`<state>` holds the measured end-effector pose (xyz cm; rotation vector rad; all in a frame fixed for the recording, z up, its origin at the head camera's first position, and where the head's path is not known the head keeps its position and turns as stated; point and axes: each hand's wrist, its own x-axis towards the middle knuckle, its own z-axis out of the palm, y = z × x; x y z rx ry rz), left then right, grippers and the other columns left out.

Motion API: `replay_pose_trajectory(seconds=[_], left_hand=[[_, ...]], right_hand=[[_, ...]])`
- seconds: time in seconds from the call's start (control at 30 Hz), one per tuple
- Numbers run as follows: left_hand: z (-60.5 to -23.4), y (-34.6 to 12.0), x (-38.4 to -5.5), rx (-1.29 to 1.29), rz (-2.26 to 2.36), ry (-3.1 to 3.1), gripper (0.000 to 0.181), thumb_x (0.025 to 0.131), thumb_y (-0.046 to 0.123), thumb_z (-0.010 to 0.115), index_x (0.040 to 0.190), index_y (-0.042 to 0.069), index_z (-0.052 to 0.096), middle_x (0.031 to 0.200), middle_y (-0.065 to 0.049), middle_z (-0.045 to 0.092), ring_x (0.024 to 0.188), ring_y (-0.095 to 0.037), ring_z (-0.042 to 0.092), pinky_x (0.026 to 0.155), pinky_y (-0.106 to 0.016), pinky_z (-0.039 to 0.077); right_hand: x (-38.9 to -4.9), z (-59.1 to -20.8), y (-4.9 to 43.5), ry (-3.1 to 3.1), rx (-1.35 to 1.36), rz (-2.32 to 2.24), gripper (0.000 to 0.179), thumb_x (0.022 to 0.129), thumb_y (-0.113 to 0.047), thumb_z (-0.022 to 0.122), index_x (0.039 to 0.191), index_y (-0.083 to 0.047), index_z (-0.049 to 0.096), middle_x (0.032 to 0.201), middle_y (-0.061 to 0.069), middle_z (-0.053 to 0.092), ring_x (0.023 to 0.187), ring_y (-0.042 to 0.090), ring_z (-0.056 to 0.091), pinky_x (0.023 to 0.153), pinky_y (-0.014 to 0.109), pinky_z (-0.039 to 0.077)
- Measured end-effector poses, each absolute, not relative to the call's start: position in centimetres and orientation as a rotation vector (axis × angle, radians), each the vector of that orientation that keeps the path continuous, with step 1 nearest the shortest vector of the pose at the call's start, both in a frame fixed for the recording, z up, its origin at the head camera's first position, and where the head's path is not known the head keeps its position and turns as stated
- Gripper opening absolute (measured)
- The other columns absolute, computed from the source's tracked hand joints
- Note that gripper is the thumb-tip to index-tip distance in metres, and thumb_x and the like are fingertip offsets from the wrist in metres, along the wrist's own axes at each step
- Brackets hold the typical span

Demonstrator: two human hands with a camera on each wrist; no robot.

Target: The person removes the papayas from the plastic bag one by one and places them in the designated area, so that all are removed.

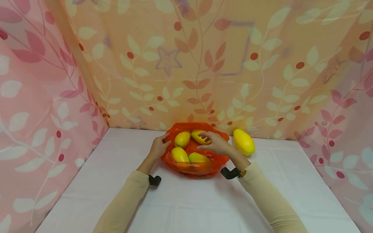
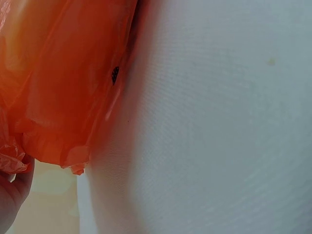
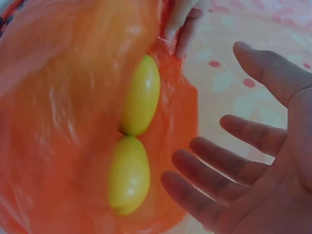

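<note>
At bag rim, left hand pinching

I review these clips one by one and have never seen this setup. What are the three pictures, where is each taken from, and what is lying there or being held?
No machine here: a person works with two bare hands. The wide picture comes from a camera on the person's head; the two close-ups come from cameras strapped to each wrist.

On a white table lies an orange plastic bag, open, with four yellow mangoes in it. A fifth mango lies outside, to the right of the bag. Patterned cloth hangs behind and to the sides.

The left hand pinches the bag's edge. The right hand hovers over the bag; its wrist camera shows the fingers spread and holding nothing.
</note>
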<state>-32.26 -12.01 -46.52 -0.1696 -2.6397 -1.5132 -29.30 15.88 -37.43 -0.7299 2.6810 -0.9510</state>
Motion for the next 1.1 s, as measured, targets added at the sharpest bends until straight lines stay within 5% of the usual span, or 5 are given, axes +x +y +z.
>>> replay_pose_trajectory(seconds=[0.57, 0.83, 1.1], left_hand=[[-46.3, -11.8, -32.2, -0.180, -1.508, -2.637, 0.047, 0.094, 0.009, 0.061, 0.140, 0.002, 0.052, 0.140, -0.023, 0.054, 0.128, -0.038, 0.052, 0.106, -0.050, 0.044], [-46.5, -11.8, -32.2, -0.182, -1.510, -2.624, 0.046, 0.095, 0.010, 0.061, 0.139, 0.002, 0.052, 0.139, -0.022, 0.055, 0.127, -0.038, 0.053, 0.106, -0.050, 0.045], [-46.5, -11.9, -32.2, -0.175, -1.510, -2.624, 0.045, 0.094, 0.010, 0.061, 0.138, 0.002, 0.054, 0.139, -0.023, 0.055, 0.129, -0.038, 0.051, 0.107, -0.050, 0.043]], right_hand=[[-29.5, -40.0, 14.3, 2.651, -0.658, -0.857, 0.068, 0.085, -0.036, 0.074, 0.140, -0.002, 0.050, 0.138, 0.020, 0.055, 0.125, 0.035, 0.053, 0.106, 0.049, 0.045], [-29.2, -40.5, 13.8, 2.649, -0.530, -0.723, 0.068, 0.083, -0.037, 0.076, 0.138, -0.005, 0.052, 0.127, 0.014, 0.061, 0.099, 0.024, 0.056, 0.090, 0.038, 0.054], [-28.8, -40.4, 13.2, 2.624, -0.508, -0.586, 0.061, 0.084, -0.033, 0.076, 0.135, -0.007, 0.055, 0.125, 0.011, 0.063, 0.105, 0.023, 0.057, 0.101, 0.042, 0.049]])
